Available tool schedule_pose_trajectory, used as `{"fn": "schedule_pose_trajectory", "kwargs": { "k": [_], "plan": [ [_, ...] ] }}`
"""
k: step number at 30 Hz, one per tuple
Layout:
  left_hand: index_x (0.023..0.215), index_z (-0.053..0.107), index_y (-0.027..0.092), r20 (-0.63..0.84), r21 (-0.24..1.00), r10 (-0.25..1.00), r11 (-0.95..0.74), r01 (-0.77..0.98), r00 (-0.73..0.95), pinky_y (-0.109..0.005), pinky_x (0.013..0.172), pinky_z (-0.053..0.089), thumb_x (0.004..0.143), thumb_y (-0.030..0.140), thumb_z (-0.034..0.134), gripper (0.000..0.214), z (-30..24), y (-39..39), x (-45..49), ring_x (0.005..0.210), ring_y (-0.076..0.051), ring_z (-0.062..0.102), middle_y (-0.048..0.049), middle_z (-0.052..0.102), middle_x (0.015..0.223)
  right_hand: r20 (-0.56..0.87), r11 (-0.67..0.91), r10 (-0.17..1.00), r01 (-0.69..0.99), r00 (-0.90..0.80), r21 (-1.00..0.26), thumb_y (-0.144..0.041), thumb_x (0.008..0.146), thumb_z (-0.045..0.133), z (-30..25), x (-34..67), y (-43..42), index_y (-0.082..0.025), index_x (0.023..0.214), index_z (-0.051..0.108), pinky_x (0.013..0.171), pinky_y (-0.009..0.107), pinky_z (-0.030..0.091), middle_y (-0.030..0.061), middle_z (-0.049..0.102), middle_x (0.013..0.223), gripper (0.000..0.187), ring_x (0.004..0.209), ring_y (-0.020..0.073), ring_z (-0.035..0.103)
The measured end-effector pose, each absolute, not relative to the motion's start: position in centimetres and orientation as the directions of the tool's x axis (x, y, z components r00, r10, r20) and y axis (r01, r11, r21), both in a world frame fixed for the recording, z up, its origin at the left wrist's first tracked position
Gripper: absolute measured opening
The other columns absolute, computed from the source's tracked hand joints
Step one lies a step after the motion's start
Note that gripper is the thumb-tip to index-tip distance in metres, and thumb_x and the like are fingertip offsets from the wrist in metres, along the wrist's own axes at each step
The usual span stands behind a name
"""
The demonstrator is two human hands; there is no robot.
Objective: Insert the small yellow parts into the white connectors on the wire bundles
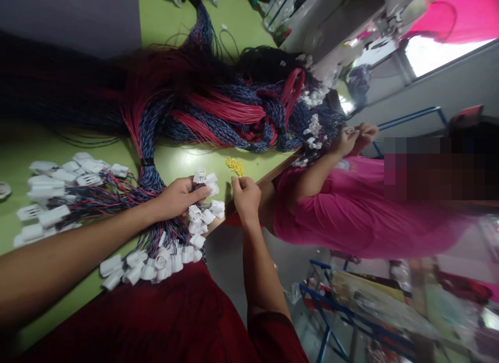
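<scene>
My left hand (pixel 181 197) is closed around a few white plastic connectors (pixel 200 176) on thin wires, with thumb and fingers wrapped round them. More white connectors (pixel 161 260) fan out below and to the left on their red and blue wires. A black band (pixel 147 161) ties the wire bundle (pixel 150 129) just above that hand. A small pile of yellow pieces (pixel 234 166) lies on the green table (pixel 183 163). Right beside the pile, my right hand (pixel 246 196) has thumb and forefinger pinched together. Whatever it may hold is too small to make out.
Thick bundles of red and blue-black wire (pixel 226 111) stretch across the table behind my hands. A co-worker in a pink shirt (pixel 335 207) sits at the right, hands (pixel 353 138) raised near other connectors. Blue metal racks (pixel 331 311) stand at lower right.
</scene>
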State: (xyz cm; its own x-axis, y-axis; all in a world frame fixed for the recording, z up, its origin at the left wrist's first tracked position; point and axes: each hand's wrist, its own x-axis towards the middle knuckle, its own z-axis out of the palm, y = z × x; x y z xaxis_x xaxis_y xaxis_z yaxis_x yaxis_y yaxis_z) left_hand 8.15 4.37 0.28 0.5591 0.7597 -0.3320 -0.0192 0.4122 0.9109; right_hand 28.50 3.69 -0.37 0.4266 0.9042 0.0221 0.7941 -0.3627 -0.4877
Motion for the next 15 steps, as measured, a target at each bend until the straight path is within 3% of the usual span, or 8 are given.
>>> {"fn": "schedule_pose_trajectory", "kwargs": {
  "k": [5, 8, 11, 15],
  "plan": [
    [0.076, 0.048, 0.016, -0.336, 0.908, 0.754, 0.419, -0.019, 0.565, -0.015, 0.032, 0.030, 0.081, 0.034, 0.054, 0.019, 0.1, 4.4, 8.2, 0.034, -0.004, 0.040, 0.0061, 0.048, 0.056, 0.016, -0.341, 0.924, 0.842, 0.382, -0.418, -0.032, 0.076, 0.050, -0.4, 28.0, 3.8, -0.019, 0.069, 0.060, 0.061, 0.027, 0.036, 0.0033, 0.063, 0.067, 0.018, 0.061, 0.0159, 0.050],
    [0.074, 0.048, 0.016, -0.303, 0.920, 0.762, 0.391, -0.034, 0.572, -0.016, 0.034, 0.030, 0.081, 0.036, 0.053, 0.022, -0.2, 4.4, 8.2, 0.036, -0.005, 0.040, 0.0058, 0.048, 0.055, 0.039, -0.233, 0.947, 0.767, 0.318, -0.598, -0.030, 0.076, 0.051, -0.1, 27.5, 3.3, -0.018, 0.069, 0.059, 0.063, 0.027, 0.038, 0.0016, 0.061, 0.067, 0.017, 0.063, 0.0146, 0.050],
    [0.072, 0.048, 0.016, -0.267, 0.935, 0.766, 0.352, -0.035, 0.584, -0.017, 0.038, 0.031, 0.080, 0.039, 0.053, 0.024, -0.3, 4.4, 8.0, 0.039, -0.006, 0.041, 0.0053, 0.048, 0.055, 0.042, -0.118, 0.959, 0.527, 0.281, -0.842, -0.031, 0.076, 0.055, 1.2, 26.4, 2.3, -0.018, 0.074, 0.061, 0.063, 0.026, 0.042, -0.0003, 0.060, 0.069, 0.015, 0.063, 0.0124, 0.052],
    [0.065, 0.049, 0.015, -0.214, 0.960, 0.781, 0.280, -0.023, 0.586, -0.018, 0.042, 0.031, 0.078, 0.040, 0.054, 0.029, -0.2, 4.5, 7.8, 0.044, -0.006, 0.039, 0.0051, 0.045, 0.054, 0.057, -0.014, 0.974, 0.308, 0.219, -0.951, -0.028, 0.074, 0.062, 3.3, 24.5, 1.1, -0.020, 0.075, 0.063, 0.064, 0.025, 0.044, -0.0023, 0.060, 0.071, 0.008, 0.064, 0.0102, 0.053]
  ]
}}
